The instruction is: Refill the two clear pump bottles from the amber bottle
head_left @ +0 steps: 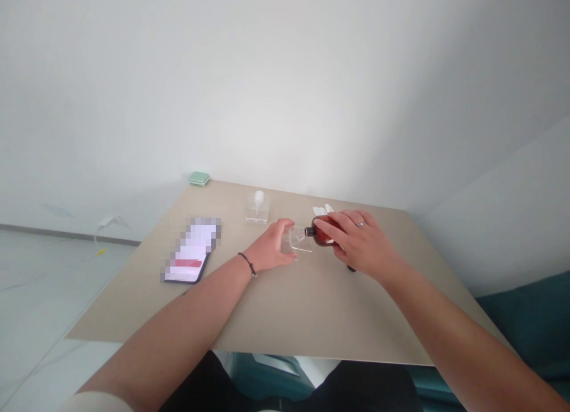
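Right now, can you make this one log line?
left fingers: around clear container; right fingers: holding tilted brown bottle, neck toward container; table: phone

The brown bottle (324, 231) is smooth, glossy and see-through; whether glass or plastic cannot be told. Its dark neck (309, 231) looks ridged. The clear container (297, 238) is transparent and shiny, as is the clear bottle (257, 215), whose cap (259, 195) looks like white plastic. The ring (360, 224) is polished metal. The bench (285, 317) has a smooth, matt beige top. The phone (193, 252) has a smooth, lit screen, its finish blurred by pixelation. The green case (199, 178) looks like matt plastic. The wall (285, 103) is smooth and matt; the floor (35, 293), glossy with marble-like veining. The teal cloth (529, 317) looks soft and matt.
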A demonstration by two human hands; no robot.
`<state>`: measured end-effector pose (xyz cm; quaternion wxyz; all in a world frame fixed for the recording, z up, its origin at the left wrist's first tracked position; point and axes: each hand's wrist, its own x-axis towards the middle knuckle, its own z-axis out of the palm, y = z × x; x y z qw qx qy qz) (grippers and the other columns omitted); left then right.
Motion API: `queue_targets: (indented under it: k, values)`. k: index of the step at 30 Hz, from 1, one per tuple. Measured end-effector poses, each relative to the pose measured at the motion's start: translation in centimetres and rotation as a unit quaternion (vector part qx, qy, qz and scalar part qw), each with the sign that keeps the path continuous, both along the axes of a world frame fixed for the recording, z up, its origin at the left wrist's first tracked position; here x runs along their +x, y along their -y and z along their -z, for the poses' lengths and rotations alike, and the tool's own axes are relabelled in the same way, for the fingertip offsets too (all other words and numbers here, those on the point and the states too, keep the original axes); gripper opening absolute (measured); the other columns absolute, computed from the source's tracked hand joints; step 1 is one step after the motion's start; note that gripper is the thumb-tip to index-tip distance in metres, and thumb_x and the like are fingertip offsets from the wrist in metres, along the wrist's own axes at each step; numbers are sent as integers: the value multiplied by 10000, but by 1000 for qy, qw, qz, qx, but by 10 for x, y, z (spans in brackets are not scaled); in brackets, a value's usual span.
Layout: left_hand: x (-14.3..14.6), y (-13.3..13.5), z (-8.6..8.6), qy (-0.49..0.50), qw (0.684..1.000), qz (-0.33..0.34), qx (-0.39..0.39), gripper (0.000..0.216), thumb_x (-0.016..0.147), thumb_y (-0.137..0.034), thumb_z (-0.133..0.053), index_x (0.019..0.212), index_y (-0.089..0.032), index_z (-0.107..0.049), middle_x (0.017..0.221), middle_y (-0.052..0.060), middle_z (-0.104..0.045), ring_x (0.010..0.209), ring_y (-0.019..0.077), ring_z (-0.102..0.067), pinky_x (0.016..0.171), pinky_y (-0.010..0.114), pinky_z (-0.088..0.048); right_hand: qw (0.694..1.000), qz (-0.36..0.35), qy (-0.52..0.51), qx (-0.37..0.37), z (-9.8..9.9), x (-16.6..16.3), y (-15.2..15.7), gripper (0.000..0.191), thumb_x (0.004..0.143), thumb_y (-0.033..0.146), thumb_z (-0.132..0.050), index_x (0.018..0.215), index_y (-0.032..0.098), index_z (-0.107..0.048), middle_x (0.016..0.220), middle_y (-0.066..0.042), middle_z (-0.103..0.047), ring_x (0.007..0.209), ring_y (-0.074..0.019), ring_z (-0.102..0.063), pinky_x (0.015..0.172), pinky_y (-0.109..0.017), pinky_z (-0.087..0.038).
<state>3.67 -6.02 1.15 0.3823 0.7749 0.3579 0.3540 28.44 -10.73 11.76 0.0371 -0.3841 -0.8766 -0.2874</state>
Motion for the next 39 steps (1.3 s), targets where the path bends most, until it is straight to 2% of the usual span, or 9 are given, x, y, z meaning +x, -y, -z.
queue_targets:
  k: [28,39]
  values:
    - [1,-3,7,23,1000,1,7,780,667,-231,-821,1339,-208,-426,1353,155,-546,1272,333,-553,1143,594,-403,1000,7,12,-9,-6,-5,1,559,841,142,-623,1385,257,-568,1295,-92,-662,1130,-288,-570,971,-428,-360]
    - [1,-3,8,24,1000,3,5,773,676,-228,-820,1339,-213,-421,1348,151,-550,1255,323,-562,1130,581,-428,1000,9,11,-15,-5,-4,0,578,832,140,-632,1393,261,-560,1311,-90,-655,1142,-290,-566,979,-435,-359]
